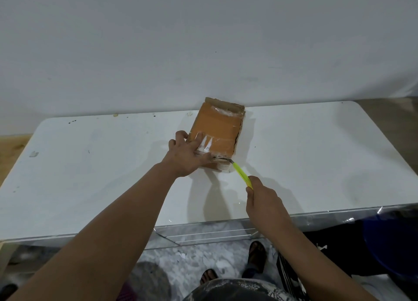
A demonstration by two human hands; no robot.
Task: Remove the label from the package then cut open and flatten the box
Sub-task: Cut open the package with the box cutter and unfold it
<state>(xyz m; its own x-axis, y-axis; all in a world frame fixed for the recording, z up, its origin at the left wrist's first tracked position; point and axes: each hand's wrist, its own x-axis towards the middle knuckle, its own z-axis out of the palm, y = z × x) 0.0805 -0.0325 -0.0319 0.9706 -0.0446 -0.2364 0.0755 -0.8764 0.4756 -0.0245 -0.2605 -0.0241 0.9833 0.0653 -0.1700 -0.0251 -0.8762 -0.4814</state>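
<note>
From my seat I see a brown cardboard box (217, 131) lying flat on the white table (90, 165), toward its far edge by the wall. A scrap of white label (207, 147) sits under clear glossy tape (204, 142) at the near left corner of the box; I can make out something like "ZU" on it, no more. More crinkled tape shines at the far end, and the right edge of the cardboard looks ragged and torn.

My left hand (186, 156) lies palm down on the near left corner, fingers spread and pressing the box to the table, arm stretched well forward. My right hand (263, 201) is closed in a fist around the yellow-green handle of a knife (241, 173), held nearer to me and to the right. The slim metal blade meets the near edge of the box just beside the left thumb.
</note>
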